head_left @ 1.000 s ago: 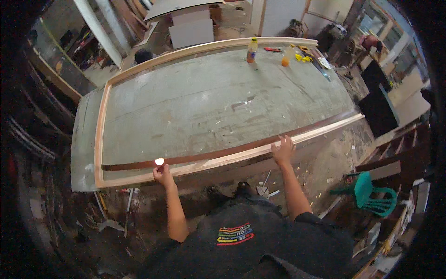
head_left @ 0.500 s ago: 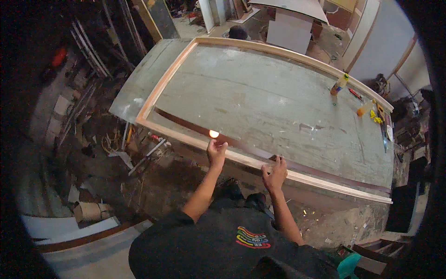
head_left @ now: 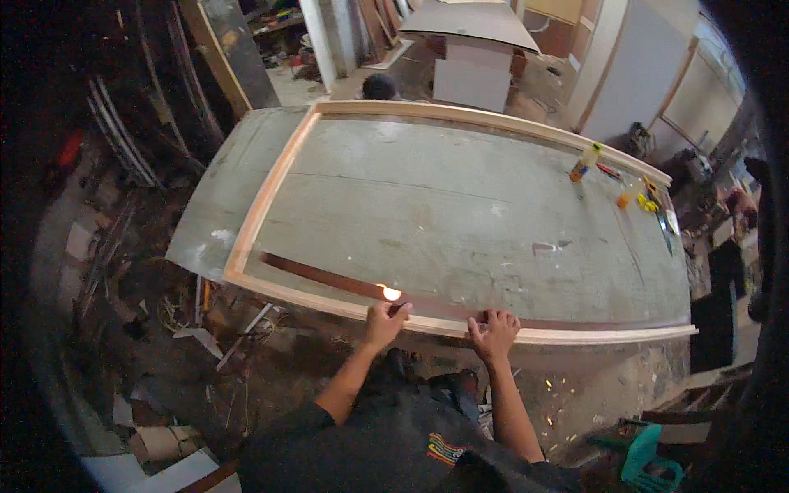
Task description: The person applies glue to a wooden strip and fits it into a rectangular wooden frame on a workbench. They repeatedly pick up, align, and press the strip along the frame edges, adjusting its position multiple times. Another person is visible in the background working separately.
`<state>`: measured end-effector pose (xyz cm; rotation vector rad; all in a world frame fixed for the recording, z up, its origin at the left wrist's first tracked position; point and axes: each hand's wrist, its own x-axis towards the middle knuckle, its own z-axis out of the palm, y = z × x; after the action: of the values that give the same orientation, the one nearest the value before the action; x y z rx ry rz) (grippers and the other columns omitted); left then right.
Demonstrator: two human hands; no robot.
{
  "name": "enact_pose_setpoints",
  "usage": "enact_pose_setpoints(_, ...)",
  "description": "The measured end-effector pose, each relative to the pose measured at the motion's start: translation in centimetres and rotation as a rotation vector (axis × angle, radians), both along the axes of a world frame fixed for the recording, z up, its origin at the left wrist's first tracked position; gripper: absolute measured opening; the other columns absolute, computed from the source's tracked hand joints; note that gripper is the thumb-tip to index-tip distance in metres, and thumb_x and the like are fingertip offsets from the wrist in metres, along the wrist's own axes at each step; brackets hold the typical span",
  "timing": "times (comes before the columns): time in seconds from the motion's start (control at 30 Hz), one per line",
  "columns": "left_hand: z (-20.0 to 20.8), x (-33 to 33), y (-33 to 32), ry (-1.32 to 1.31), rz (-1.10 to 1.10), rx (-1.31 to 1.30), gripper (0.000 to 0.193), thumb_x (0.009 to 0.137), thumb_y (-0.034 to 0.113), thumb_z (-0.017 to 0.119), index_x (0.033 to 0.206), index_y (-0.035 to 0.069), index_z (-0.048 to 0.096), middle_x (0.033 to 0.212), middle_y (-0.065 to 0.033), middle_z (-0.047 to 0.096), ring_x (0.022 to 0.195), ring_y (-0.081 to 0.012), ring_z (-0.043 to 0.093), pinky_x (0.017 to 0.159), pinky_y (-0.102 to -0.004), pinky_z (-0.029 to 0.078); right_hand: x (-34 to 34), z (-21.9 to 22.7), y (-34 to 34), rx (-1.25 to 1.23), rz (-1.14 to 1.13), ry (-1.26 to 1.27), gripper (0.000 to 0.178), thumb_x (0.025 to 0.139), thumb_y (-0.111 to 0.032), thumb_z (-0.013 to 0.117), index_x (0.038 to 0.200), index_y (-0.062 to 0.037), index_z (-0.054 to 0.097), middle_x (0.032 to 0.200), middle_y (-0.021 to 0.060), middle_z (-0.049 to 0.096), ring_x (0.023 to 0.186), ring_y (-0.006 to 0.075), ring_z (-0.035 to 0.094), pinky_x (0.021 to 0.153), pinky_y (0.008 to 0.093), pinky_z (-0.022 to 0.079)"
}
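Note:
A long, thin dark brown strip (head_left: 316,278) runs just inside the near rail of a pale wooden frame (head_left: 261,193). Its left end stands a little apart from that rail, while the right part lies close along it. My left hand (head_left: 385,322) pinches the strip between thumb and fingers, beside a bright glowing spot (head_left: 391,292) on it. To the right, my right hand (head_left: 496,333) curls over the near rail and grips the strip, its fingertips on the far side; its exact hold is partly hidden.
Beneath the frame is a large grey-green worktable (head_left: 411,197). Near its far right corner stand a yellow-capped bottle (head_left: 585,163) and an orange container (head_left: 623,200), with a saw (head_left: 664,230) close by. A green plastic object (head_left: 645,456) sits low at the right. Scraps litter the floor.
My view has shifted, so the table sits lower and more level. The strip's right part now lies nearer the near rail. Both hands stay on the strip.

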<state>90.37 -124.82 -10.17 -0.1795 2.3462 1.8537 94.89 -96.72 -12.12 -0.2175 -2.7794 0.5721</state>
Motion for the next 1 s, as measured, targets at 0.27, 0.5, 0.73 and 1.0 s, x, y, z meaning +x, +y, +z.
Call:
enact_pose_setpoints(0.27, 4.7, -0.3, -4.7, -0.364, -0.542, -0.080, 0.021, 0.098, 0.019, 0.070, 0.094, -0.002, 0.070, 0.081, -0.0056, 0.074, 0.070, -0.0120, 0.067, 0.063, -0.0303, 0.054, 0.1, 0.2, -0.3, 0.056, -0.014, 0.043, 0.040, 0.080, -0.050, 0.075, 0.095, -0.0130, 0.071, 0.100, 0.0100, 0.066, 0.107, 0.0336, 0.058, 0.102, 0.0509, 0.037)
enact_pose_setpoints(0.5, 5.4, 0.4, -4.0, -0.033, -0.507, 0.003, 0.019, 0.095, 0.017, 0.073, 0.097, -0.002, 0.071, 0.085, -0.0065, 0.074, 0.076, -0.0112, 0.066, 0.070, -0.0295, 0.053, -0.2, -0.4, -0.9, 0.120, -0.109, -0.010, 0.036, 0.076, -0.047, 0.078, 0.092, -0.0143, 0.074, 0.100, 0.0085, 0.067, 0.109, 0.0318, 0.058, 0.100, 0.0465, 0.038)
enact_pose_setpoints(0.73, 5.7, -0.8, -4.9, 0.204, -0.391, -0.205, 0.021, 0.085, 0.020, 0.082, 0.089, 0.001, 0.077, 0.076, -0.0061, 0.074, 0.068, -0.0106, 0.064, 0.065, -0.0295, 0.052, -0.3, -0.9, -0.7, 0.074, -0.096, 0.049, 0.037, 0.073, -0.046, 0.078, 0.091, -0.0136, 0.073, 0.096, 0.0091, 0.068, 0.104, 0.0320, 0.061, 0.098, 0.0483, 0.041)
enact_pose_setpoints(1.0, 4.2, -1.6, -5.3, 0.072, -0.454, -0.114, 0.016, 0.087, 0.014, 0.080, 0.090, 0.000, 0.073, 0.081, -0.0048, 0.073, 0.073, -0.0109, 0.064, 0.069, -0.0287, 0.051, -0.2, -0.4, -1.2, 0.058, -0.129, 0.085, 0.031, 0.072, -0.041, 0.079, 0.090, -0.0162, 0.075, 0.095, 0.0066, 0.068, 0.105, 0.0307, 0.060, 0.093, 0.0475, 0.042)
